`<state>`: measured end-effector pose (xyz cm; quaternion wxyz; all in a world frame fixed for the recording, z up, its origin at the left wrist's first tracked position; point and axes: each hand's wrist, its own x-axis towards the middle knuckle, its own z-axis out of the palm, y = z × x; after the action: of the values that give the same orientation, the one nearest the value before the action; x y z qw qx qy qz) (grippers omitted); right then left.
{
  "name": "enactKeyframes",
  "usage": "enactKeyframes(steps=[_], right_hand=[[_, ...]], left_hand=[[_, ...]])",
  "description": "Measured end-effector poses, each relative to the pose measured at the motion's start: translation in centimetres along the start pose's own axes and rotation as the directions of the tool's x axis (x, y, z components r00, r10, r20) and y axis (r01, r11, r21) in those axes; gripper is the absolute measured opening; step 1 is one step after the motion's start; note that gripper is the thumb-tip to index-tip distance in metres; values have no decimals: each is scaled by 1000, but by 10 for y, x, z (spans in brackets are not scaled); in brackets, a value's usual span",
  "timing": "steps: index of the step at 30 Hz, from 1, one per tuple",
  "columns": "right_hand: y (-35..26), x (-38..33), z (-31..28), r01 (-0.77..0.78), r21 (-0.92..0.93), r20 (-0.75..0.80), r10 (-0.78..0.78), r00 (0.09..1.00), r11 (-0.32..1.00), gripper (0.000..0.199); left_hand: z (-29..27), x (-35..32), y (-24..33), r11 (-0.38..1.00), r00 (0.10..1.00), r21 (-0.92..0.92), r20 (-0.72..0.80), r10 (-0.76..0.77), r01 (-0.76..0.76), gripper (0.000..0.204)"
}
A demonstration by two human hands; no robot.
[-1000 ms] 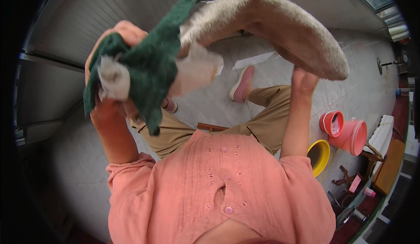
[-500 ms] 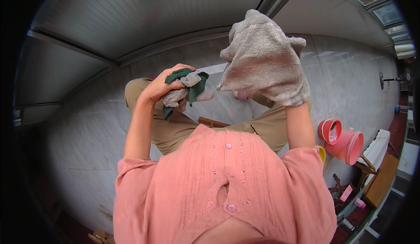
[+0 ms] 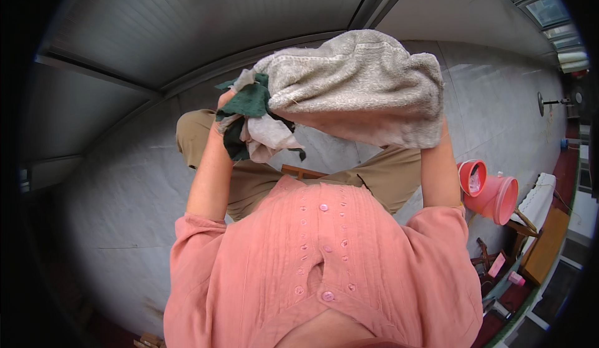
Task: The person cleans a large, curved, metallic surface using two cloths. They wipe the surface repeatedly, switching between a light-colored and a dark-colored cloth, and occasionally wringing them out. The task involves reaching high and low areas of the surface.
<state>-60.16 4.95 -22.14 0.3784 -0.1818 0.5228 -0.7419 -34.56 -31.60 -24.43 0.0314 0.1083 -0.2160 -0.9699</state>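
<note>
Head view: a thick grey cloth point(image 3: 362, 86) with looped, towel-like pile is held up beyond the lap, rumpled into deep folds, its near face smoother and browner. Its left end meets a bundle of thin, crumpled rags point(image 3: 249, 101), dark green and off-white, with ragged tips dangling. The left hand point(image 3: 225, 100) grips these rags, its fingers mostly covered. The grey cloth hides the right hand above the right forearm point(image 3: 440, 174), so whether those fingers are wide or narrow cannot be told. Smooth grey floor point(image 3: 125, 204) lies open to the left; on the far side a ribbed, framed panel point(image 3: 218, 17) bounds it. At the right, near the elbow, a small red bucket point(image 3: 472, 178) and a larger pink bucket point(image 3: 504, 200) crowd that side, with a brown wooden board point(image 3: 547, 245) further right.
</note>
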Motion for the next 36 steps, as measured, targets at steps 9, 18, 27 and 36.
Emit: enactKeyframes(steps=[9, 18, 27, 36], right_hand=[[42, 22, -7, -81, 51, 112, 75, 991, 995, 52], [84, 37, 28, -164, 165, 122, 145, 982, 973, 48], [28, 44, 29, -47, 55, 28, 45, 999, 997, 45], [-57, 103, -5, 289, -272, -234, -355, 905, 918, 42]], left_hand=[[71, 8, 33, 959, 935, 125, 285, 210, -254, 66], [65, 15, 42, 984, 992, 160, 115, 54, -72, 66], [-15, 21, 64, 990, 991, -51, -9, 135, -135, 52], [-81, 65, 63, 980, 979, -46, -73, 190, -194, 40]])
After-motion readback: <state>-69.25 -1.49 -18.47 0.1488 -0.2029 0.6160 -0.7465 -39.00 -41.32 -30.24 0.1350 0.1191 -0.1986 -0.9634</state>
